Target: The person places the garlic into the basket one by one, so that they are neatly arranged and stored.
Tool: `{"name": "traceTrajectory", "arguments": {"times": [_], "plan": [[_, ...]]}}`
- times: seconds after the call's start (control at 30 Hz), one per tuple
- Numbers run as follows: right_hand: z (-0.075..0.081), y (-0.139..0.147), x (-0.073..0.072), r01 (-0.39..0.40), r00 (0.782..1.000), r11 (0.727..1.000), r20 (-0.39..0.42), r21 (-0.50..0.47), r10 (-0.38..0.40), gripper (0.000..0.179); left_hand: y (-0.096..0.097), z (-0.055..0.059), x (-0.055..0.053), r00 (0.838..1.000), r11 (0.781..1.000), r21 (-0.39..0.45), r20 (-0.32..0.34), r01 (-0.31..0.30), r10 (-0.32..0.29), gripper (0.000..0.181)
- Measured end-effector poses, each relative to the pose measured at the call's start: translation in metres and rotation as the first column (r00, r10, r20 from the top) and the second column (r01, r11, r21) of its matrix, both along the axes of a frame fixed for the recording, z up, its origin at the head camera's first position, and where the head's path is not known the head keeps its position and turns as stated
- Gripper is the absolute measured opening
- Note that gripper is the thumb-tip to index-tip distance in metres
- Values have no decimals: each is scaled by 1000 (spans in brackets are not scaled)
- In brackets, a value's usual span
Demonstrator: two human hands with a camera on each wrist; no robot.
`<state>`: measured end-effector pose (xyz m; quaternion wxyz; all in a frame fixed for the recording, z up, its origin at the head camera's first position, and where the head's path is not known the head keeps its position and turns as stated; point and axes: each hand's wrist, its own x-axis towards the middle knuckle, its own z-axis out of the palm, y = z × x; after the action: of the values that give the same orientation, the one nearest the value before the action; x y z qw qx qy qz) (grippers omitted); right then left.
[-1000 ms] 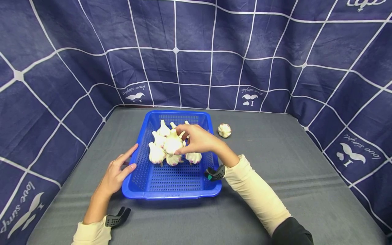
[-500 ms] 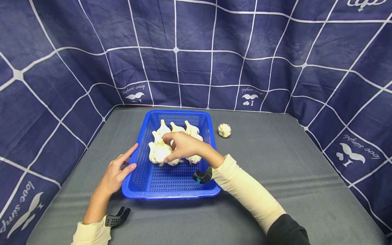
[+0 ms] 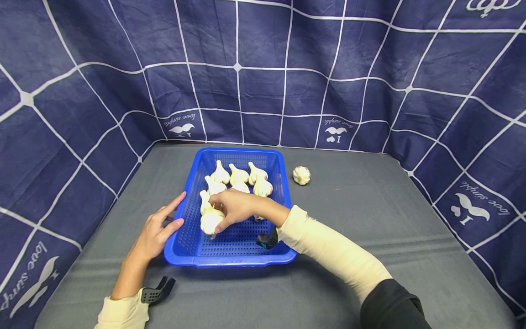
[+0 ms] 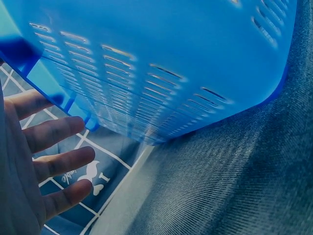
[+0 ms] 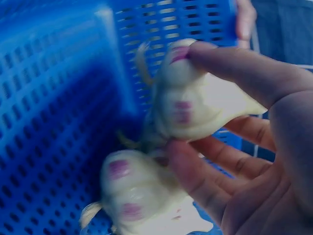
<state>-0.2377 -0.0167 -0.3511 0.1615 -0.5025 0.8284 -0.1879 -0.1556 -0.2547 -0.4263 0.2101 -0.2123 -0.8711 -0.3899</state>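
My right hand (image 3: 235,208) pinches a white garlic bulb (image 3: 211,222) between thumb and fingers, low at the left side of the blue plastic basket (image 3: 230,262). In the right wrist view the held bulb (image 5: 190,110) shows purple marks, and another bulb (image 5: 142,191) lies close below it. Farther back in the basket sit several more garlic bulbs (image 3: 263,188), some partly hidden by my hand. My left hand (image 3: 154,235) touches the basket's left rim; in the left wrist view its fingers (image 4: 61,164) are spread, fairly straight, beside the perforated wall.
One garlic bulb (image 3: 302,175) lies on the grey tabletop (image 3: 370,205), right of the basket. A navy cloth (image 3: 263,91) with white grid lines hangs behind and along both sides. Black bands (image 3: 158,292) are worn at the wrists.
My right hand has carried the garlic bulb left and toward me, from above the basket's middle to its left front. More bulbs behind are uncovered. My left hand stays on the rim.
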Motion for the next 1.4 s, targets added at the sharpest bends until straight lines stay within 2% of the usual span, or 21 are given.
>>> {"name": "traceTrajectory", "arguments": {"times": [0.17,0.5,0.73,1.03,1.2,1.4], "plan": [[-9,-4,0,-46,999,999,15,0,46,49,1,1,1,999,1000,15,35,-19,18,56],[-16,-14,3,-133,991,990,-21,37,133,51,0,1,4,996,999,30,88,-11,8,56],[-19,-18,5,-156,981,985,-109,69,163,46,0,1,4,997,1000,28,78,-10,8,56],[-20,-19,10,-123,970,984,-195,126,146,51,0,0,3,998,1000,6,56,-17,16,56],[-20,-19,10,-105,972,988,-200,114,126,62,0,1,3,997,1000,6,71,-13,12,57],[-19,-18,10,-78,984,994,-156,70,88,82,0,0,3,997,1000,12,72,-11,11,56]]}}
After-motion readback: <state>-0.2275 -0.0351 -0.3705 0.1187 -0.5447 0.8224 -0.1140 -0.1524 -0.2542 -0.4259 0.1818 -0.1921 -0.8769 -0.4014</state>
